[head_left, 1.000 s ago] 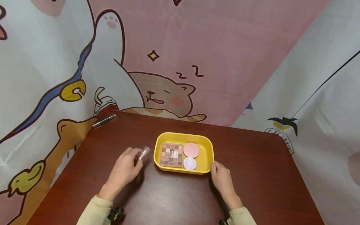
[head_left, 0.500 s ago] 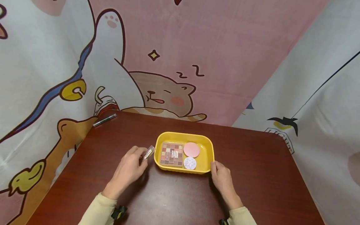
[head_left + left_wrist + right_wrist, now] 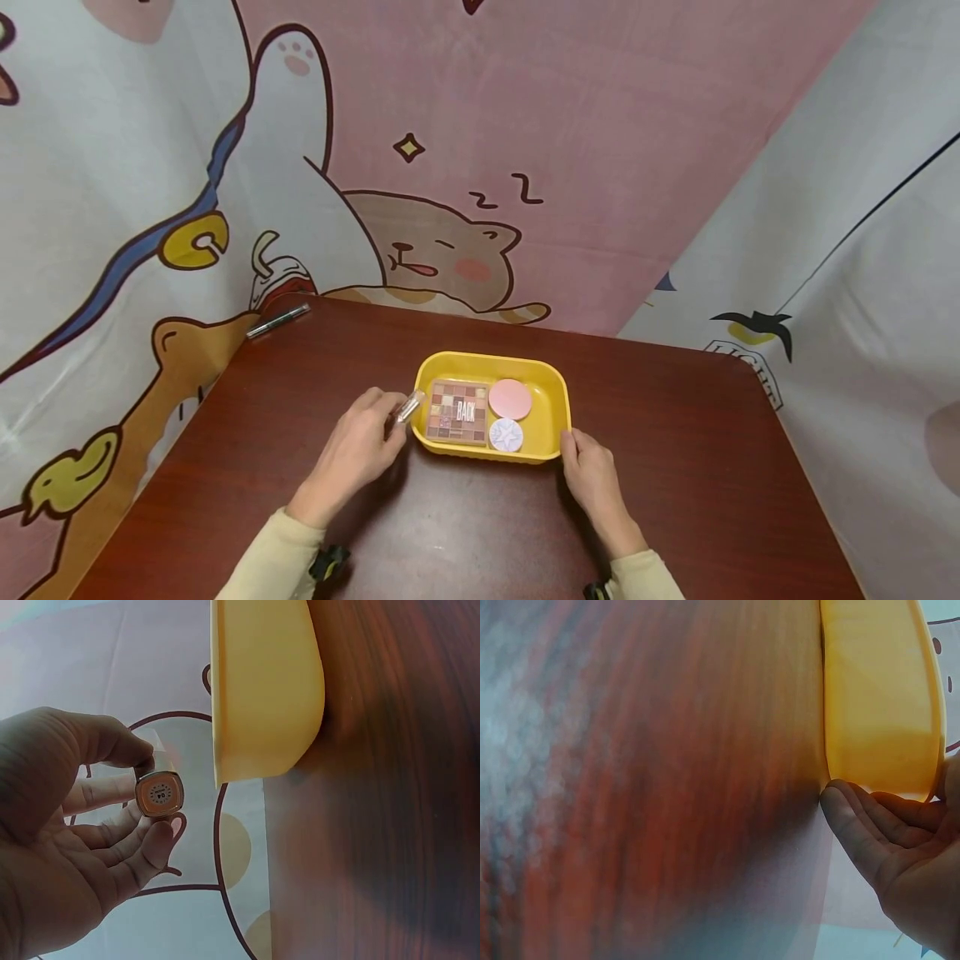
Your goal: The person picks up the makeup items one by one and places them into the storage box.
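My left hand point(image 3: 362, 440) pinches a small squarish lip gloss tube point(image 3: 409, 406) between thumb and fingers. Its clear end overlaps the left rim of a yellow tray point(image 3: 487, 360) in the head view. The left wrist view shows the tube's orange-brown base point(image 3: 160, 793), labelled 04. My right hand point(image 3: 592, 475) holds the tray's right end near the front corner, with fingers point(image 3: 885, 825) against the outer wall. Inside the tray lie an eyeshadow palette point(image 3: 457, 412) on the left, a round pink compact point(image 3: 510, 399) and a smaller round white-lilac case with a star point(image 3: 506, 435).
A slim dark pen-like tube point(image 3: 278, 321) lies at the far left edge of the brown table point(image 3: 675, 433). Printed cloth curtains point(image 3: 600, 167) rise behind and on both sides of the table.
My left hand has moved right with the lip gloss tube, from beside the tray to its left rim. My right hand and the tray have stayed in place.
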Tool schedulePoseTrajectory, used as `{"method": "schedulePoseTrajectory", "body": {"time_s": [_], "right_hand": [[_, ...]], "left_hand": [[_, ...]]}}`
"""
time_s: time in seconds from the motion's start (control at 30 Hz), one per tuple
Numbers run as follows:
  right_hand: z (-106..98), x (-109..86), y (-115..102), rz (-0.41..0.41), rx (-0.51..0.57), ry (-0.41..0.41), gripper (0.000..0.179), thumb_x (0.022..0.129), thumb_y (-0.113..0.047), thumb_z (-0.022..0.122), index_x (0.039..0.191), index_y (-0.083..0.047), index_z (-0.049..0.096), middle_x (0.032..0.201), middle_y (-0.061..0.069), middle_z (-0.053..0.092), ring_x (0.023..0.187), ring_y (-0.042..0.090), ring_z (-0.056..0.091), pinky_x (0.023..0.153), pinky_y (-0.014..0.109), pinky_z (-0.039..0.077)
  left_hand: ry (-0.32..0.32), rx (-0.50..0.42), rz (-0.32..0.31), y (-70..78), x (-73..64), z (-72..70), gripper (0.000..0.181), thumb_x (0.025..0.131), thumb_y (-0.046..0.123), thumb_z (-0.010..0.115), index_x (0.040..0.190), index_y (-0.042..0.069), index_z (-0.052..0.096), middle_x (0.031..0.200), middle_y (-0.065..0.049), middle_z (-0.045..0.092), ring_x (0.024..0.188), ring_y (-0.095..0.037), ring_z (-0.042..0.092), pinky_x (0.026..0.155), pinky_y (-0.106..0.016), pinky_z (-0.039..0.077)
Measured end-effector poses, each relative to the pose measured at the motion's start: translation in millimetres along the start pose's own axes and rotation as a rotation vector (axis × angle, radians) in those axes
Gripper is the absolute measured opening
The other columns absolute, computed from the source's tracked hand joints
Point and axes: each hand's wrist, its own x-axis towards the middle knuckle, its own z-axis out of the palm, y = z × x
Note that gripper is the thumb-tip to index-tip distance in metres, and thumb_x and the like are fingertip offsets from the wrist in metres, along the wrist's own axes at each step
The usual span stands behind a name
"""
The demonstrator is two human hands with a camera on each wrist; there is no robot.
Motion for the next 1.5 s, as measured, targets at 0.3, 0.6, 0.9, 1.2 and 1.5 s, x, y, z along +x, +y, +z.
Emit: {"method": "schedulePoseTrajectory", "body": {"time_s": [0.3, 0.6, 0.9, 1.2, 1.5], "right_hand": [[-1.1, -0.2, -0.7, -0.001, 0.01, -0.004, 0.032, 0.104, -0.01, 0.054, 0.073, -0.011, 0.057, 0.069, 0.001, 0.046, 0.068, 0.019, 0.046, 0.063, 0.035, 0.044], [-1.2, -0.2, -1.3, 0.0, 0.01, -0.003, 0.033, 0.104, -0.009, 0.054, 0.072, -0.011, 0.056, 0.069, 0.001, 0.047, 0.068, 0.02, 0.047, 0.062, 0.036, 0.044], [-1.1, 0.3, -1.1, 0.013, 0.013, -0.011, 0.035, 0.105, -0.01, 0.053, 0.07, -0.012, 0.053, 0.068, 0.0, 0.044, 0.067, 0.019, 0.045, 0.062, 0.033, 0.042], [-0.7, 0.3, -0.9, -0.001, 0.015, -0.004, 0.035, 0.104, -0.009, 0.054, 0.07, -0.011, 0.053, 0.068, 0.0, 0.043, 0.066, 0.018, 0.044, 0.061, 0.033, 0.041], [0.5, 0.4, 0.0, -0.012, 0.014, 0.013, 0.035, 0.103, -0.007, 0.055, 0.068, -0.012, 0.052, 0.068, 0.0, 0.044, 0.066, 0.019, 0.044, 0.06, 0.033, 0.041]], "left_hand": [[-0.009, -0.001, 0.037, 5.6, 3.4, 5.8, 0.029, 0.082, 0.003, 0.081, 0.11, 0.003, 0.073, 0.088, -0.004, 0.059, 0.071, -0.013, 0.046, 0.058, -0.025, 0.042], [0.01, 0.006, 0.097, 12.4, 7.3, 13.7, 0.026, 0.085, 0.01, 0.082, 0.108, 0.002, 0.074, 0.088, -0.005, 0.06, 0.071, -0.014, 0.046, 0.059, -0.027, 0.044], [0.017, 0.02, 0.148, 20.1, 11.6, 21.0, 0.028, 0.082, 0.006, 0.081, 0.109, 0.001, 0.074, 0.085, -0.003, 0.057, 0.071, -0.015, 0.048, 0.059, -0.03, 0.046], [0.008, -0.023, 0.177, 29.3, 15.1, 28.9, 0.026, 0.084, 0.005, 0.081, 0.108, 0.0, 0.073, 0.09, -0.008, 0.062, 0.073, -0.018, 0.052, 0.061, -0.032, 0.049], [-0.053, -0.055, 0.176, 41.3, 19.9, 38.6, 0.02, 0.087, 0.008, 0.079, 0.104, 0.006, 0.071, 0.09, -0.003, 0.057, 0.071, -0.015, 0.05, 0.059, -0.03, 0.047]]}}
